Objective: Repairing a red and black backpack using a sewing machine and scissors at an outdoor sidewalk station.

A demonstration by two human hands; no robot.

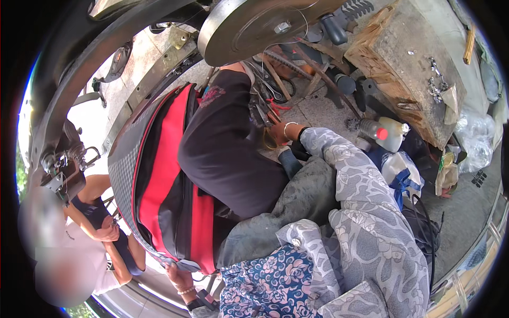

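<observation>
A large red and black bag (164,159) with a patterned dark side lies against my legs. Down at its near end, my left hand (181,279) is closed on the bag's edge, a beaded bracelet at the wrist. My right hand (282,132), with a white bangle, reaches to the floor beyond my knee, among a heap of tools (261,95). Its fingers look curled at the reddish handles of a tool (272,116); what they hold is too small to make out. A loop of scissors-like black handles (288,89) lies close by.
Above hangs a sewing machine's large metal wheel (254,37), its frame curving along the left. At right stand a worn wooden block (403,69), a red-capped bottle (374,129) and a pale bottle (393,133). Another person (98,233) sits at left, hands together.
</observation>
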